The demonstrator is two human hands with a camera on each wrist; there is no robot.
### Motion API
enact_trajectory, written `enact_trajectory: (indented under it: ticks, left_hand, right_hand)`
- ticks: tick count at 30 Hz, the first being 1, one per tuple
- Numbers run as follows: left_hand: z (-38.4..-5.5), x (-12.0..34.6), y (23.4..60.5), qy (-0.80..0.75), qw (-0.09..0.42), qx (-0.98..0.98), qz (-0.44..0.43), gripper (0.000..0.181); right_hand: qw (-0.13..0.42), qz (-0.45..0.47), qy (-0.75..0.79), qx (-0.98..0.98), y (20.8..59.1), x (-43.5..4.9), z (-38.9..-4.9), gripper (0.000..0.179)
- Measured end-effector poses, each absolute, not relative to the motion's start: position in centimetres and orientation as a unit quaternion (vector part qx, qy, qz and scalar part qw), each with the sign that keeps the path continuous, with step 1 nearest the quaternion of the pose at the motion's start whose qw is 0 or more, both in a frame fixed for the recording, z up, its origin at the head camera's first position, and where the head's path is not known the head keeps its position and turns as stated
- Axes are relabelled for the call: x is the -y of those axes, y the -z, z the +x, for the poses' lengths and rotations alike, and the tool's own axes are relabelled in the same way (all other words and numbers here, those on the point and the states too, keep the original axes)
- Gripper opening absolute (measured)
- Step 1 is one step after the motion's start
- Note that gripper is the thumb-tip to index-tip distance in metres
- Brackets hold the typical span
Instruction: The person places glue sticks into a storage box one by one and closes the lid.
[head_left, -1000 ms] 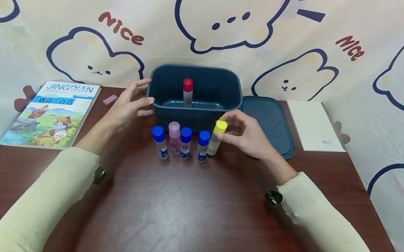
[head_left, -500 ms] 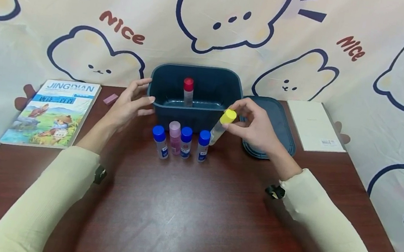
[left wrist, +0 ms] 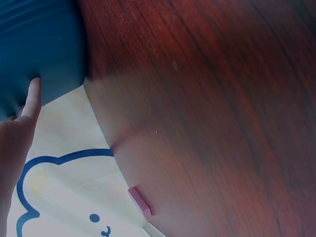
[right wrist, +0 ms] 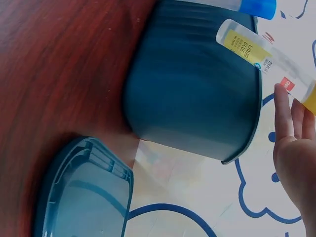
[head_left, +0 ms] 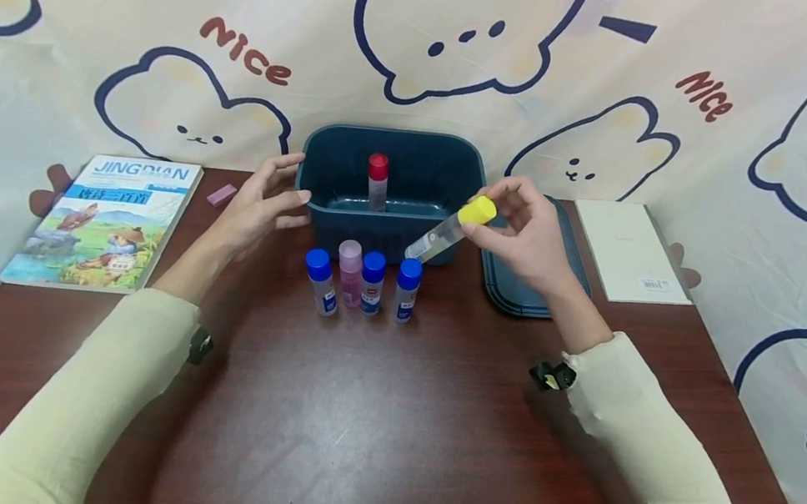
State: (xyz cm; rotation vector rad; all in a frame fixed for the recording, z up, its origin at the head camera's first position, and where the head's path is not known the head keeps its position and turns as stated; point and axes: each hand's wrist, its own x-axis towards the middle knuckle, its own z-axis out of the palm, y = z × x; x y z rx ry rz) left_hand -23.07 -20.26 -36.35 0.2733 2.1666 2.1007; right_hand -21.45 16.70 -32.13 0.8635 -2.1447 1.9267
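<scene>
My right hand (head_left: 523,229) pinches a yellow-capped liquid glue bottle (head_left: 443,236) by its cap end, tilted in front of the bin's right front corner. In the right wrist view its yellow label reads LIQUID GLUE. The fingertips of my left hand (head_left: 254,204) touch the left side of the dark teal bin (head_left: 383,237); one finger rests on its wall in the left wrist view. Inside the bin a red-capped bottle (head_left: 377,186) stands upright. Before the bin stand a purple bottle (head_left: 350,275) and three blue-capped glue bottles, the rightmost blue-capped bottle (head_left: 407,290) nearest the held one.
A teal lid (head_left: 520,287) lies right of the bin, with a cream notebook (head_left: 630,255) beyond it. To the left are a colourful book (head_left: 100,223) and a small pink block (head_left: 221,195). A patterned cloth wall (head_left: 406,109) stands behind the bin.
My right hand has lifted the yellow-capped glue bottle off the table and moved it up and slightly right, tilting it from upright. The left hand has stayed at the bin.
</scene>
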Motion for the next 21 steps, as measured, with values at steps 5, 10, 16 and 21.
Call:
enact_trajectory:
  ticks: [5, 10, 16, 21]
  left_hand:
    - [-23.1, 20.3, 36.3, -0.693, 0.056, -0.713, 0.089, 0.068]
    - [-23.1, 20.3, 36.3, -0.693, 0.056, -0.714, 0.087, 0.067]
    - [-23.1, 20.2, 36.3, -0.694, 0.055, -0.713, 0.085, 0.065]
    - [-23.0, 20.2, 36.2, -0.692, 0.056, -0.715, 0.084, 0.066]
  right_hand:
    - [0.074, 0.279, -0.658, 0.695, 31.7, -16.7, -21.4, 0.031]
    - [0.077, 0.256, -0.677, 0.685, 31.1, -16.4, -21.3, 0.032]
    - [0.078, 0.249, -0.695, 0.67, 30.3, -15.9, -21.3, 0.033]
    - [0.078, 0.249, -0.719, 0.644, 29.8, -15.4, -21.5, 0.032]
